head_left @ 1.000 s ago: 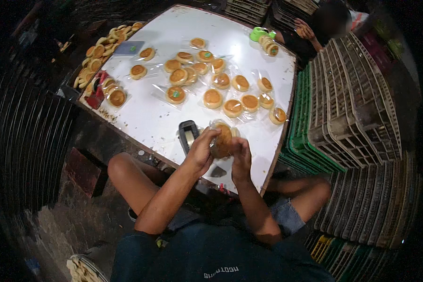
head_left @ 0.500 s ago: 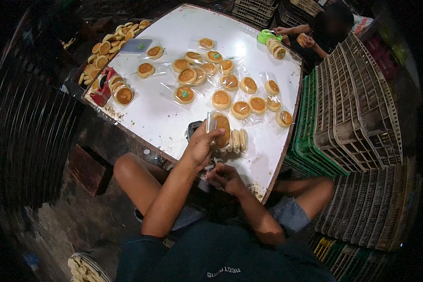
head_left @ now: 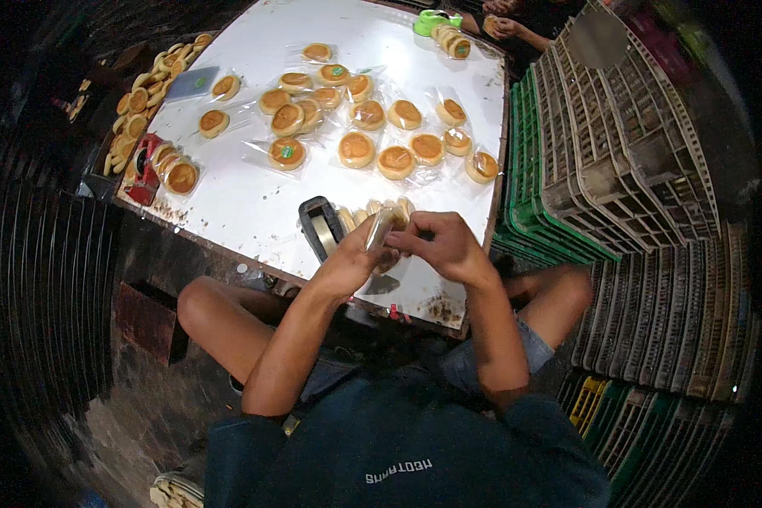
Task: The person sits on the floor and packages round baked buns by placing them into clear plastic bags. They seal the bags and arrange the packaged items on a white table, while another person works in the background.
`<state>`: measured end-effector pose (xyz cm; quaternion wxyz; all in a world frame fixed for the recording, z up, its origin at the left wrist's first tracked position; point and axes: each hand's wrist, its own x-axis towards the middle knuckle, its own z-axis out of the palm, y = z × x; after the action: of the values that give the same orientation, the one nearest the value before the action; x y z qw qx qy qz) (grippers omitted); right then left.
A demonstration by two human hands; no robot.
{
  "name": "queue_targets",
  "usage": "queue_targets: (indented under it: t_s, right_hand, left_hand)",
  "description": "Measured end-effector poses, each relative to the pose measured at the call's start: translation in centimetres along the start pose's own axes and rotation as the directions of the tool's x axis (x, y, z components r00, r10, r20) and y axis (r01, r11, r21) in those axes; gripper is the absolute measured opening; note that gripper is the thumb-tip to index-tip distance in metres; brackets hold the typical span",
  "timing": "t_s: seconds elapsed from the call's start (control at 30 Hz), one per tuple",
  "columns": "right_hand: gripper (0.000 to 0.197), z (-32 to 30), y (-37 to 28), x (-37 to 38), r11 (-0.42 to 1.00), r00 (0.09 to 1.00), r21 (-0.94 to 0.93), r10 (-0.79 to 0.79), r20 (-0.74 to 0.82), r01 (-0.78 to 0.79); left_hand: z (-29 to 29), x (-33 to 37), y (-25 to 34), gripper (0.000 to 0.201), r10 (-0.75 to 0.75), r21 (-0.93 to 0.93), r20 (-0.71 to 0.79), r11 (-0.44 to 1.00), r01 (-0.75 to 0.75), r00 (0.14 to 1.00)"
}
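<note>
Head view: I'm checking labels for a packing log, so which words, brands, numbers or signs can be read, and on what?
Dark shirt: pale lettering, not copied here.
Green labels on some buns: too small to read.
Flat blue-grey item: green mark, too small.
Held wrapped bun: no lettering discernible.

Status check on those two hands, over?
Left hand holding wrapped bun. Right hand up against it. Black tape dispenser beside left hand; nothing visibly blocking.
</note>
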<state>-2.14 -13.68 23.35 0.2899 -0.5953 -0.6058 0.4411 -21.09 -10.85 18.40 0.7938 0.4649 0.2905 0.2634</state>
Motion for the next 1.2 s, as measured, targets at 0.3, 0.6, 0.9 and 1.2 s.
queue_targets:
  t_s: [0.3,0.6,0.9,1.2]
  right_hand:
    - [0.063,1.5,6.4,-1.6,0.925,0.899,-0.132,-0.378,-0.221,0.357]
    - [0.045,2.1,17.3,2.7,0.935,0.573,-0.355,-0.29,-0.766,-0.002]
    - [0.073,6.7,16.3,3.0,0.986,0.917,-0.151,0.001,-0.399,-0.066]
    - [0.055,0.4,16.7,4.8,0.799,0.845,0.552,0.111,-0.524,0.238]
  left_hand:
    - [0.1,0.7,-1.4,0.052,-0.206,-0.276,-0.152,0.948,0.159,0.967]
    - [-1.7,7.6,0.5,0.053,0.061,0.298,-0.415,0.952,0.072,0.908]
    - [-18.9,24.0,-10.0,0.081,0.517,0.935,-0.27,-0.061,0.35,0.812]
    - [-6.2,17.5,0.1,0.045,-0.025,-0.158,-0.129,0.988,0.004,0.991]
